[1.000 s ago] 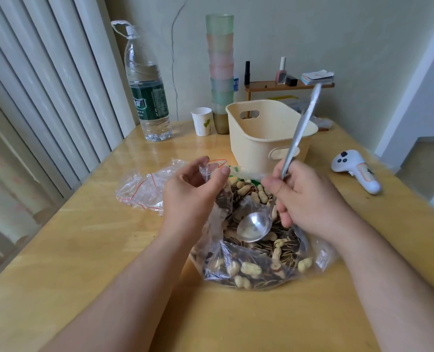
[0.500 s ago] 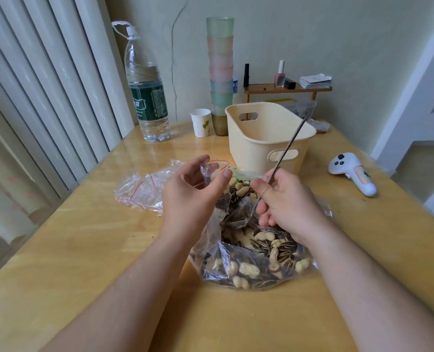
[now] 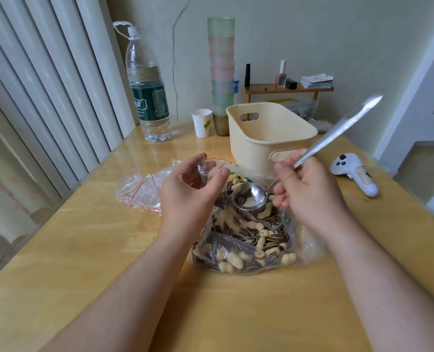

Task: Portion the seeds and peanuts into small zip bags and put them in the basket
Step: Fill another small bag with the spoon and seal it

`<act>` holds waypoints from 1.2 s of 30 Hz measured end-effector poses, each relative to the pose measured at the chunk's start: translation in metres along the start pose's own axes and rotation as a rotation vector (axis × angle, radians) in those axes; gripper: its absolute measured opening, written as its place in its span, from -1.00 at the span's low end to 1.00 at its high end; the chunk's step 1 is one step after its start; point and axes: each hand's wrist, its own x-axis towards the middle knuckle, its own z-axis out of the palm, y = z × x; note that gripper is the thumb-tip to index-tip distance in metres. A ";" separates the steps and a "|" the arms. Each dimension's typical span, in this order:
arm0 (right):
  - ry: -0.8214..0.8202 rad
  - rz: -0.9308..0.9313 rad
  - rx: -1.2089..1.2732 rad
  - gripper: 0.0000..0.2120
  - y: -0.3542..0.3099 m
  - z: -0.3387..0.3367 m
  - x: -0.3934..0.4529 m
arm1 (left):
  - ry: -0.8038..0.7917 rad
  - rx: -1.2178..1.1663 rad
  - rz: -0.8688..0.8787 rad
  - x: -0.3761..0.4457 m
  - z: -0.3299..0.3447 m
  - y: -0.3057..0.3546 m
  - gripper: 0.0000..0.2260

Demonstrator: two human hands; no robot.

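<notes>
Since the earlier frame, the metal spoon has risen from the big seed-and-peanut bag, carrying a few sunflower seeds. Right hand fingers grasp its handle. Left hand fingers pinch the small zip bag open, just left of the spoon. Cream basket stands far on the counter; spare zip bags lie left.

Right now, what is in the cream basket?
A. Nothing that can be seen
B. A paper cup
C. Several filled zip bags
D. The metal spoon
A: the basket shows only bare inner walls, while the spoon is in the right hand over the big bag of seeds and peanuts, and the paper cup stands on the table beside it.
</notes>
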 end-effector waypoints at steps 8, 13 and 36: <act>0.194 -0.348 -0.345 -0.86 -0.032 -0.024 0.008 | -0.174 0.380 0.167 -0.008 0.006 -0.008 -0.41; 0.151 -0.540 -0.372 -0.87 -0.056 -0.013 0.001 | -0.228 0.510 0.217 -0.009 0.009 -0.009 -0.34; -0.062 -0.226 -0.574 -0.70 -0.026 -0.008 -0.001 | -0.039 0.163 -0.038 0.001 0.009 -0.016 -0.34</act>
